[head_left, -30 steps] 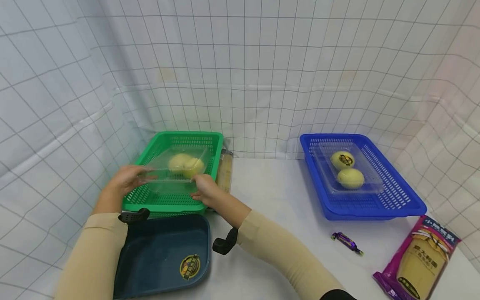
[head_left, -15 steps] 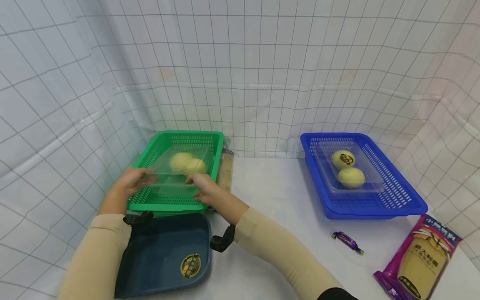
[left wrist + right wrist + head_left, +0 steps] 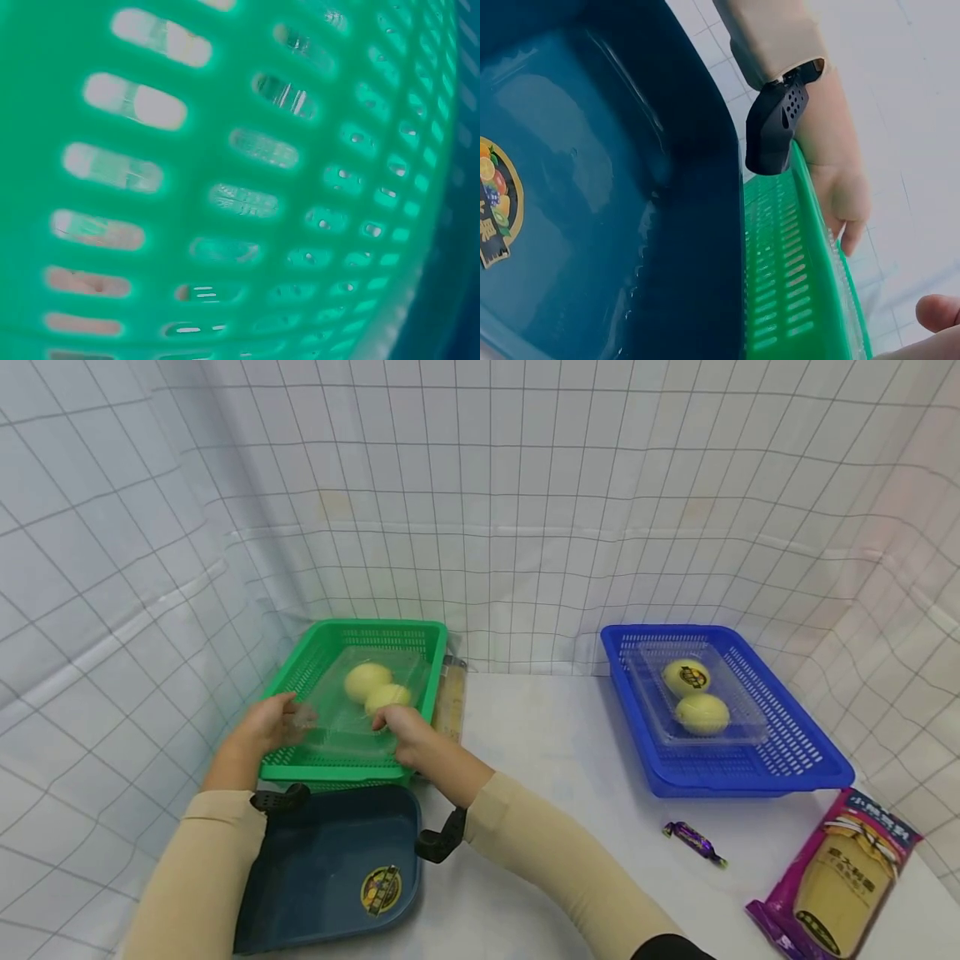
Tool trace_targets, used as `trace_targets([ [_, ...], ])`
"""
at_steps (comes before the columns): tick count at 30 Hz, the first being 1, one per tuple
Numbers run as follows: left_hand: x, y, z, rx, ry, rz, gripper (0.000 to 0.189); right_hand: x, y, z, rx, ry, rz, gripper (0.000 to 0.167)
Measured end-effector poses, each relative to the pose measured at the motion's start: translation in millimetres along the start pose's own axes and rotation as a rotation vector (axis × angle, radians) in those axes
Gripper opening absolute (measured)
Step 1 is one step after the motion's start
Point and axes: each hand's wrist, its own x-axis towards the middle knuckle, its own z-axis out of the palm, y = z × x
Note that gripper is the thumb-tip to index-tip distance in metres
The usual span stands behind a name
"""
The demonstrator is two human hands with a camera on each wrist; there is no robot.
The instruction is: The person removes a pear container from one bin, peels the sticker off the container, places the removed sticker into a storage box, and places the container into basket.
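Observation:
In the head view, a clear plastic box [image 3: 341, 739] with two round, pale yellow fruits [image 3: 367, 680] lies inside the green basket [image 3: 330, 773]. At the box's left side is my left hand [image 3: 262, 727], its fingers apart and partly behind the clear plastic. My right hand [image 3: 411, 735] is over the front right corner, thumb and index finger extended. A gap shows between the right hand's thumb [image 3: 937, 311] and finger in the right wrist view. That view also has the left hand's fingers hanging down inside the basket. Green slotted wall fills the left wrist view.
A dark blue tub [image 3: 315, 877] with a fruit sticker stands before the green basket. On the right, a blue basket [image 3: 667, 781] holds another clear box of yellow fruits [image 3: 702, 716]. A purple-wrapped candy [image 3: 694, 844], a noodle bag [image 3: 840, 877] and a yellowish package [image 3: 450, 702] lie around.
The plastic box has gone from tilted, with its front edge raised in both hands, to lying flatter in the green basket. Its front edge has dropped below the fingers.

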Motion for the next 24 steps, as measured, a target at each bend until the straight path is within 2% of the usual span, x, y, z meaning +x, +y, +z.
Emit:
trace_targets([
  [3,0.2,0.9,2.1,0.078,0.032,-0.033,0.069,-2.3,1,1,-0.059,0.012,-0.038,0.027],
  [7,-2.8,1.6,4.3,0.133,0.034,-0.029,0.07,-7.1,3,2,-0.133,0.016,-0.09,0.032],
  [13,-15.2,8.6,3.6,0.154,0.035,0.045,0.065,-21.9,0,0,-0.17,0.023,-0.153,0.029],
  [15,-19.2,13.1,4.3,0.141,0.052,0.058,0.064,-26.8,-1,-4,-0.16,0.016,-0.181,0.023],
  [17,-22.4,18.0,6.2,0.136,0.076,0.07,0.061,-32.2,-1,-11,-0.144,-0.008,-0.196,0.004],
  [22,-30.6,32.2,17.3,0.13,0.133,0.13,0.059,-49.1,-2,-41,-0.086,-0.144,-0.191,0.06],
  [24,-35.7,38.6,23.9,0.068,0.151,0.17,0.06,-55.9,-1,-53,-0.061,-0.192,-0.19,0.064],
])
